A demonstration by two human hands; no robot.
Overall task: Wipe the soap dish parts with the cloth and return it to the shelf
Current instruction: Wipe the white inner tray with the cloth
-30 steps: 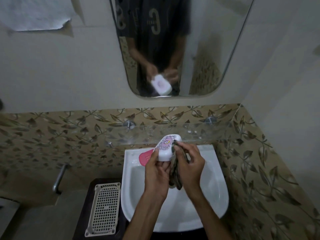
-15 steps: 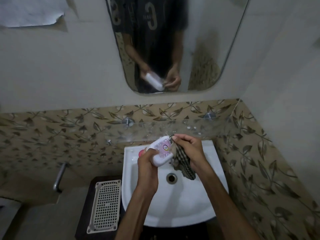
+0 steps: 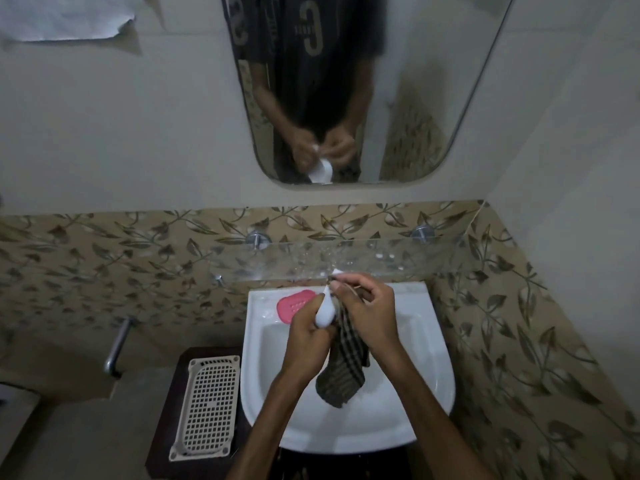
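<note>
Over the white washbasin (image 3: 429, 358), the left hand (image 3: 306, 341) grips the white soap dish shell (image 3: 325, 311), turned edge-on so that its narrow side faces the camera. The right hand (image 3: 372, 315) has its fingers curled round the dark checked cloth (image 3: 343, 372), pinching its upper end against the far end of the shell while the rest of the cloth hangs down into the bowl. By the look of it the wiping is in the middle: this shell is being worked on now. A pink drain insert (image 3: 294, 304) lies on the basin's far left rim, and a cream grid tray (image 3: 207, 407) sits on the dark surface (image 3: 164, 420) left of the basin; whether either has been wiped cannot be told. The glass shelf (image 3: 381, 254), on the wall just beyond the hands, carries no dish part, so reassembly and the return are still to come.
</note>
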